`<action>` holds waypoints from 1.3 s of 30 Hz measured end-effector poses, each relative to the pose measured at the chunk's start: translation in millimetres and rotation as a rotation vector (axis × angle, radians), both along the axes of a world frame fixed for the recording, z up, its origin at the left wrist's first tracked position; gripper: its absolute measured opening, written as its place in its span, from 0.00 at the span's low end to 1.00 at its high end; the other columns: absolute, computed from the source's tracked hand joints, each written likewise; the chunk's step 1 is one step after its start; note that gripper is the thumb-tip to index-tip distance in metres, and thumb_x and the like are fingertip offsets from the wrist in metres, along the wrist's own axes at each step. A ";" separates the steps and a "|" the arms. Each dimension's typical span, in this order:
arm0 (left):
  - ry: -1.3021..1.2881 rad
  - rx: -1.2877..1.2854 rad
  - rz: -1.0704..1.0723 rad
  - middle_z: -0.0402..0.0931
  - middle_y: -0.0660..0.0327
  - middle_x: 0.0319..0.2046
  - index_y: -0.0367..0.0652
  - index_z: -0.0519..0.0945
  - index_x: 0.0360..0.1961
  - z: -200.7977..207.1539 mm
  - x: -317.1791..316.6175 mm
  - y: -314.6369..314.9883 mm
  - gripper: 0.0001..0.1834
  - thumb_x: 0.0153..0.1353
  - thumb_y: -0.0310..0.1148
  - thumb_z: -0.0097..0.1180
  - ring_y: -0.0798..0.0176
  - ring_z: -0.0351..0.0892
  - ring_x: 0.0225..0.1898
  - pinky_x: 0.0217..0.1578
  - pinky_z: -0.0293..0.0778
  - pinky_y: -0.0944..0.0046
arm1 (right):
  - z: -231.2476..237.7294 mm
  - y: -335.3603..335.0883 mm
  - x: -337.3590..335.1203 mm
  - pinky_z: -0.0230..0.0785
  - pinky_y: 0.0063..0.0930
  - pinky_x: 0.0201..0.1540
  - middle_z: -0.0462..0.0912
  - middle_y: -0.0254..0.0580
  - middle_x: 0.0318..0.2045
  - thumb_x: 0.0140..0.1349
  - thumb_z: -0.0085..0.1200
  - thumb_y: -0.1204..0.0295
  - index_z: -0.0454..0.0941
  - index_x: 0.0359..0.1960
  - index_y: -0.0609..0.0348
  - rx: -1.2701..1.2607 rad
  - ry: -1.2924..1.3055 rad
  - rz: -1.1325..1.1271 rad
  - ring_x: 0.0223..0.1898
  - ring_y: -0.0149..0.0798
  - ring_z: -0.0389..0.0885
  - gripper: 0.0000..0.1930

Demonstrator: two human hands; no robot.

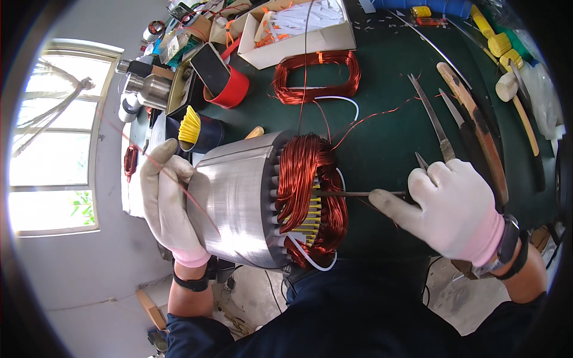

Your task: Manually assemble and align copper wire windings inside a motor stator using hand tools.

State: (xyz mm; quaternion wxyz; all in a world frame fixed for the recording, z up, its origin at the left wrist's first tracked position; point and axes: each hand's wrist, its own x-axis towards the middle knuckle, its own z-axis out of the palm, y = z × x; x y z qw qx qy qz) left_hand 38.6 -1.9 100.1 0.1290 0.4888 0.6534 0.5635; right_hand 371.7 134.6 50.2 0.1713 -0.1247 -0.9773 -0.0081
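A grey metal motor stator lies on its side in front of me, with red-brown copper windings bulging from its right end. Yellow slot liners and white sleeving show among the windings. My left hand, in a white glove, closes against the stator's left end, some fingers partly hidden. A thin copper wire crosses in front of it. My right hand, also gloved, grips a thin dark metal rod, index finger stretched along it. The rod's left end reaches the windings.
Beyond the stator lies a copper coil, near a cardboard box of white strips. A red holder and a dark cup of yellow strips stand left. Scissors, a wooden strip and a mallet lie right.
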 end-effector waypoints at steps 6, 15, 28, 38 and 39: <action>-0.103 0.012 0.017 0.72 0.62 0.37 0.29 0.72 0.67 -4.7 6.6 5.5 0.19 0.81 0.27 0.41 0.70 0.72 0.42 0.61 0.74 0.60 | -6.3 -2.6 -13.2 0.67 0.34 0.26 0.71 0.32 0.26 0.55 0.71 0.57 0.82 0.59 0.45 -0.184 -0.179 -0.136 0.25 0.35 0.79 0.28; -0.020 -0.034 0.082 0.70 0.61 0.37 0.27 0.70 0.69 -1.8 9.4 9.3 0.21 0.83 0.29 0.37 0.70 0.71 0.44 0.63 0.72 0.59 | -0.3 -14.3 -62.1 0.69 0.29 0.22 0.73 0.31 0.22 0.60 0.65 0.64 0.86 0.46 0.55 -0.199 -0.164 -0.107 0.22 0.32 0.80 0.15; -0.071 -0.071 0.018 0.70 0.64 0.40 0.29 0.73 0.67 -4.9 0.8 8.3 0.21 0.82 0.30 0.41 0.72 0.70 0.46 0.61 0.70 0.64 | -16.1 -0.7 -49.9 0.71 0.37 0.24 0.74 0.36 0.21 0.63 0.67 0.63 0.77 0.27 0.51 -0.271 0.093 -0.067 0.23 0.42 0.81 0.12; -0.020 -0.099 0.066 0.72 0.65 0.38 0.31 0.75 0.66 -3.8 1.0 5.3 0.20 0.82 0.29 0.40 0.73 0.69 0.40 0.57 0.72 0.66 | 7.2 -4.5 -25.7 0.73 0.34 0.23 0.75 0.35 0.21 0.66 0.65 0.60 0.77 0.26 0.51 -0.221 -0.035 -0.094 0.21 0.39 0.82 0.14; -0.051 -0.078 0.043 0.72 0.65 0.38 0.30 0.75 0.66 -5.7 -1.3 4.6 0.20 0.82 0.29 0.39 0.74 0.69 0.40 0.56 0.72 0.67 | 11.4 -6.9 -25.1 0.73 0.34 0.24 0.75 0.35 0.21 0.66 0.65 0.59 0.77 0.26 0.51 -0.248 -0.094 -0.117 0.21 0.39 0.82 0.15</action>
